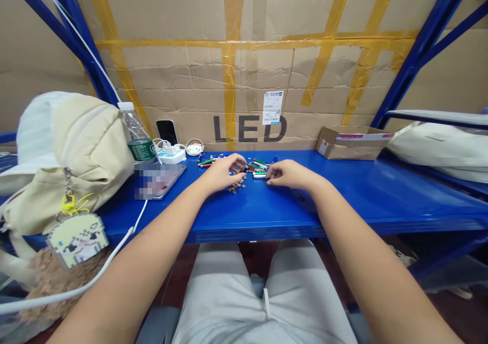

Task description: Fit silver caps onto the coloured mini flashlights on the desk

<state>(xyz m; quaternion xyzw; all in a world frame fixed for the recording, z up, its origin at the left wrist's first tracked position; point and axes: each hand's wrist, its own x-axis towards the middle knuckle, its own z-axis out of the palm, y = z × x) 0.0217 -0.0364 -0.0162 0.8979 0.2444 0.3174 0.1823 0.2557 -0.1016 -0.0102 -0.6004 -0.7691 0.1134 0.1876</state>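
A loose pile of slim coloured tubes (259, 165), green, blue, red and silvery white, lies on the blue tabletop between my hands. My left hand (223, 173) rests at the pile's left side, fingers curved and apart from the thumb, with small dark pieces by the fingertips. Just below it are several small brownish discs (235, 187), scattered flat. At the right, my right hand (284, 173) is curled, its fingertips closed at the end of a green-and-white tube (260, 175). More tubes (208, 162) lie behind my left hand, partly hidden by it.
Leftward are a cream bag (91, 135), a water bottle (138, 138), a phone (171, 180) with a white cable, and a white power strip (171, 155). An open cardboard box (348, 143) stands back right. Taped cardboard (183, 90) walls the rear; the shelf's front edge (259, 233) is near my lap.
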